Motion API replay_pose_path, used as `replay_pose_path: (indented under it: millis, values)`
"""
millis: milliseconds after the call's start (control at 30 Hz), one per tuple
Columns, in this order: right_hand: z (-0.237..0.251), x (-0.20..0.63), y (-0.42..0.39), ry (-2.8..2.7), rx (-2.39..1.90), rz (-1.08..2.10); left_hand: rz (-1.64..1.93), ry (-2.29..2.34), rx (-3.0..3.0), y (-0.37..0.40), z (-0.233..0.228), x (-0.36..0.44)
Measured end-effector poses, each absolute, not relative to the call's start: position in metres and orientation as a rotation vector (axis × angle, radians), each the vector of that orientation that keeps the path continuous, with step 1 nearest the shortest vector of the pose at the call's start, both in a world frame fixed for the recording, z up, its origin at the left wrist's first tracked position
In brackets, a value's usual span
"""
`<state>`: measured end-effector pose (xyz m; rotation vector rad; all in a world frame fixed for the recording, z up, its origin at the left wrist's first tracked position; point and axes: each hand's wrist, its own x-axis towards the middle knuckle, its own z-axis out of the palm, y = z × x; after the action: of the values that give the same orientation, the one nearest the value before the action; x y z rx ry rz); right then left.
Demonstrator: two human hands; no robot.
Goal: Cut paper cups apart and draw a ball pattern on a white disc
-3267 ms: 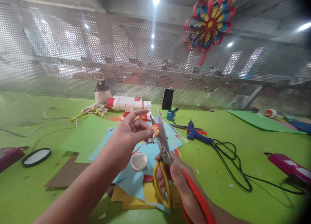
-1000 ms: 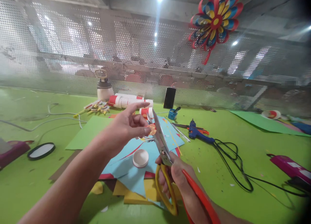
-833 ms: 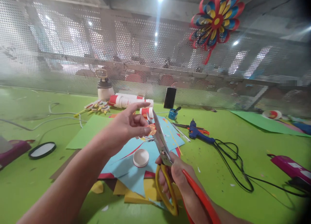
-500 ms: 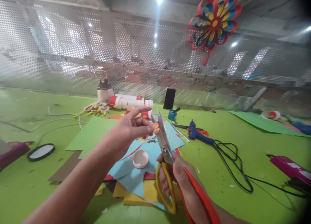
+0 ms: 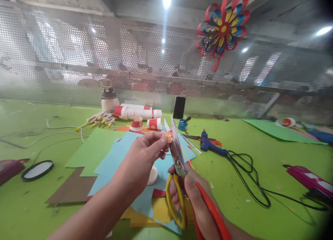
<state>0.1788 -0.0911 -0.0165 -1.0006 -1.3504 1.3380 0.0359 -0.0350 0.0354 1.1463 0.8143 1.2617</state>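
Observation:
Between the thumb and fingers of my left hand is a small round red paper piece with a yellow pattern. My right hand grips a pair of scissors with one yellow and one red handle. The blades point up and stand apart, with the red piece at or between them; whether they touch it I cannot tell. Below my left hand, partly hidden by it, a white round cup base lies on light blue paper.
Paper cups and a stack of cups lie at the back. To the right are a blue glue gun with a looped black cord and a blue tape roll. A phone stands upright behind.
My left hand's raised fingers have folded in around the red piece. The hand now covers part of the white cup base, and the cups behind show more. The view has shifted slightly.

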Motion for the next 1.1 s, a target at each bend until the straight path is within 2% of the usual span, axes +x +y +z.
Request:
replay_pose_path:
  millis: [1100]
  values:
    - [-0.015,0.182,-0.094,-1.446,-0.974,1.305,1.192,0.745,1.249,-0.031,0.040,0.025]
